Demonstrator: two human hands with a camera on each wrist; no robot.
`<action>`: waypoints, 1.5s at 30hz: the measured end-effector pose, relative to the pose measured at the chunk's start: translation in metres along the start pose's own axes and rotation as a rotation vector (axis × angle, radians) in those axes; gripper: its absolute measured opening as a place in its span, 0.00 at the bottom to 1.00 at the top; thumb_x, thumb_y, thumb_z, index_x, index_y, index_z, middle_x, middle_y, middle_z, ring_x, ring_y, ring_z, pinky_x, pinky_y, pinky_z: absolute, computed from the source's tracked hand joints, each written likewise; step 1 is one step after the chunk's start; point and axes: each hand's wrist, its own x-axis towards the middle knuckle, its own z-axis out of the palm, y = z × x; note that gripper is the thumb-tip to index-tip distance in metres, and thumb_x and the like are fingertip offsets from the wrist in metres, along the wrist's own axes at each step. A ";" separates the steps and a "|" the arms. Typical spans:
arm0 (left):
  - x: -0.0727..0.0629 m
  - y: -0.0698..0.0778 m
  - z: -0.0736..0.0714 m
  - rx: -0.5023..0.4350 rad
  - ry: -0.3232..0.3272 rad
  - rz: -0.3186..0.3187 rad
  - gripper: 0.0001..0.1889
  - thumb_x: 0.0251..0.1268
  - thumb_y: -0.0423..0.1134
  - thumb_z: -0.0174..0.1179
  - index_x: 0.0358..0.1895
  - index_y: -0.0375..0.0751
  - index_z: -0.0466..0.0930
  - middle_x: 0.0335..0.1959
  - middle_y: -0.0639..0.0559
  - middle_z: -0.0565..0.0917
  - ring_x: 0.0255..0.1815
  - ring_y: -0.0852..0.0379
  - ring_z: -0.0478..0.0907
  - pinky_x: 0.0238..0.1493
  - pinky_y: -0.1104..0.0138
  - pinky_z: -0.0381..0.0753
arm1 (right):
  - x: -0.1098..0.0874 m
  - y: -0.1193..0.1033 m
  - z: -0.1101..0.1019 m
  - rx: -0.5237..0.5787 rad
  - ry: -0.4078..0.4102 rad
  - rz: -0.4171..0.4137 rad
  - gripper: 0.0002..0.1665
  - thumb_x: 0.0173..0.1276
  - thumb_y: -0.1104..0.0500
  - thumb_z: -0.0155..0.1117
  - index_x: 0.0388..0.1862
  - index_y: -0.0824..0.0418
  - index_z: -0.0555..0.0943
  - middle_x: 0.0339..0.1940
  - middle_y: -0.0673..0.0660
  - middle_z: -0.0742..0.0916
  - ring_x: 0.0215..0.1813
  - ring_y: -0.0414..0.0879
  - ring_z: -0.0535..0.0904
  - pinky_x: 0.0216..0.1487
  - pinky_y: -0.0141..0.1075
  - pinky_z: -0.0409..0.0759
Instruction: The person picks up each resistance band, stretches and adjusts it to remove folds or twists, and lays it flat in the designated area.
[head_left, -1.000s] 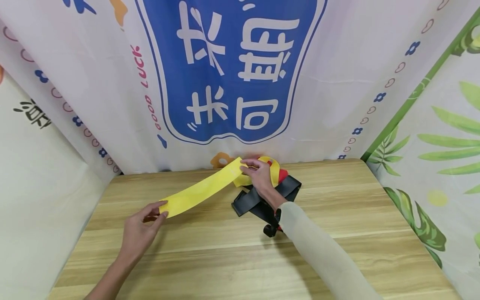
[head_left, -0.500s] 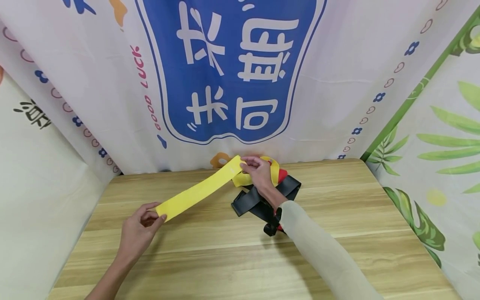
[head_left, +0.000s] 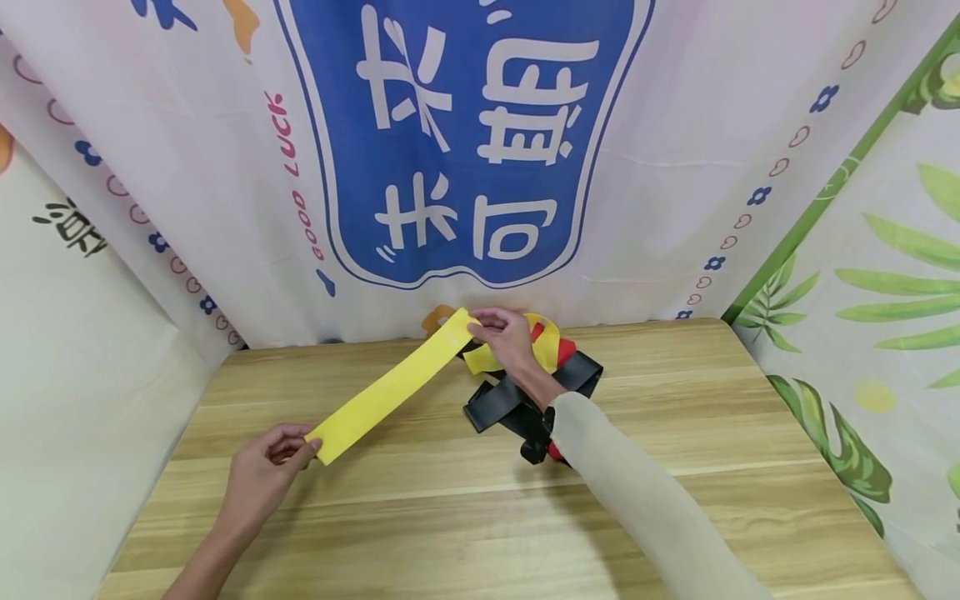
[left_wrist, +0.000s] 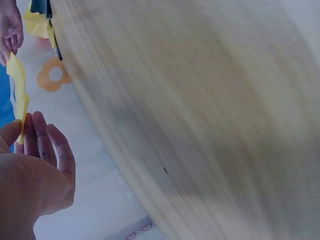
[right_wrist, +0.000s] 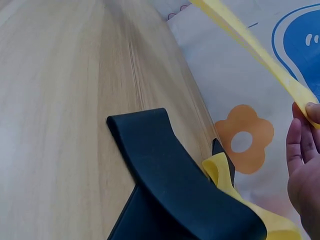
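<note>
I find one yellow band (head_left: 390, 387) stretched between the person's two hands, running in the head view from lower left to upper right, almost flat, with its broad side facing the camera. The left hand (head_left: 258, 475) pinches its near end between thumb and fingers; my left wrist view confirms the thumb pressed to one face and the fingers behind. The right hand (head_left: 506, 337) pinches the far end likewise, the thumb on the band, as my right wrist view shows. Both grips are closed on the band, one at each end.

Under and beside the right hand I record a loose heap on the wooden table (head_left: 420, 525), near its back edge. It includes a folded black band (head_left: 510, 404), a second yellow band (head_left: 551, 342) curved in a loop, and a red band (head_left: 567, 350) partly hidden. I cannot tell how these are layered beneath the hand. A light sleeve (head_left: 645, 492) covers the right forearm. A small dark piece (head_left: 534, 451) shows by the right wrist; I cannot tell what it is. Behind the table hangs a white printed cloth (head_left: 660, 208) with a blue panel (head_left: 465, 158).
</note>
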 end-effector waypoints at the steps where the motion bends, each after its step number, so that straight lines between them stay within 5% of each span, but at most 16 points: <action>1: -0.001 -0.001 -0.001 0.003 -0.010 0.003 0.15 0.72 0.38 0.71 0.56 0.33 0.85 0.36 0.48 0.91 0.36 0.61 0.87 0.40 0.77 0.84 | 0.001 0.000 0.002 0.000 -0.010 0.004 0.16 0.69 0.68 0.75 0.54 0.70 0.87 0.45 0.64 0.91 0.39 0.43 0.89 0.57 0.64 0.82; 7: -0.011 -0.001 -0.010 0.088 -0.069 -0.034 0.24 0.71 0.42 0.72 0.67 0.40 0.81 0.34 0.52 0.91 0.38 0.70 0.84 0.38 0.74 0.81 | 0.007 -0.002 0.014 -0.024 -0.063 0.028 0.16 0.69 0.66 0.76 0.54 0.69 0.88 0.46 0.63 0.91 0.42 0.45 0.90 0.57 0.60 0.84; 11: -0.019 -0.002 -0.017 0.141 -0.115 -0.089 0.25 0.70 0.48 0.72 0.65 0.40 0.84 0.35 0.53 0.92 0.44 0.77 0.80 0.39 0.71 0.77 | 0.010 -0.003 0.023 -0.023 -0.086 0.039 0.16 0.68 0.66 0.76 0.53 0.69 0.88 0.46 0.64 0.91 0.42 0.46 0.90 0.56 0.59 0.85; 16: -0.026 -0.005 -0.021 0.074 -0.154 -0.179 0.23 0.69 0.45 0.74 0.59 0.33 0.85 0.35 0.50 0.91 0.37 0.68 0.82 0.38 0.69 0.81 | 0.013 -0.003 0.037 -0.038 -0.122 0.070 0.16 0.68 0.67 0.76 0.54 0.69 0.88 0.47 0.63 0.92 0.39 0.43 0.88 0.57 0.61 0.84; 21: -0.033 -0.010 -0.024 -0.018 -0.178 -0.266 0.22 0.69 0.40 0.73 0.58 0.29 0.83 0.36 0.48 0.91 0.33 0.58 0.85 0.37 0.65 0.87 | 0.017 -0.001 0.051 -0.031 -0.151 0.087 0.16 0.68 0.68 0.76 0.54 0.69 0.88 0.48 0.63 0.92 0.37 0.42 0.88 0.47 0.45 0.90; 24: -0.036 -0.013 -0.027 -0.010 -0.189 -0.276 0.22 0.69 0.41 0.73 0.58 0.29 0.82 0.36 0.49 0.91 0.34 0.58 0.85 0.38 0.66 0.86 | 0.019 -0.001 0.059 -0.042 -0.164 0.077 0.16 0.68 0.68 0.76 0.53 0.69 0.89 0.48 0.63 0.92 0.37 0.42 0.88 0.44 0.42 0.90; 31: -0.044 -0.021 -0.030 0.062 -0.237 -0.274 0.22 0.67 0.40 0.74 0.58 0.31 0.81 0.35 0.50 0.90 0.31 0.59 0.82 0.36 0.69 0.80 | 0.019 0.003 0.076 -0.100 -0.192 0.074 0.15 0.66 0.68 0.77 0.52 0.68 0.89 0.47 0.62 0.92 0.38 0.40 0.87 0.55 0.58 0.86; 37: -0.052 -0.029 -0.032 0.138 -0.344 -0.243 0.19 0.67 0.41 0.74 0.54 0.33 0.83 0.34 0.53 0.91 0.32 0.64 0.82 0.37 0.70 0.77 | 0.018 0.012 0.093 -0.121 -0.247 0.081 0.15 0.67 0.69 0.76 0.52 0.68 0.89 0.47 0.62 0.92 0.38 0.41 0.87 0.53 0.55 0.87; 45: -0.060 -0.034 -0.033 0.138 -0.428 -0.289 0.18 0.68 0.44 0.73 0.51 0.34 0.83 0.31 0.54 0.89 0.29 0.65 0.76 0.34 0.70 0.72 | 0.011 0.017 0.116 -0.111 -0.274 0.124 0.12 0.67 0.70 0.76 0.49 0.64 0.91 0.44 0.56 0.92 0.39 0.41 0.86 0.55 0.56 0.87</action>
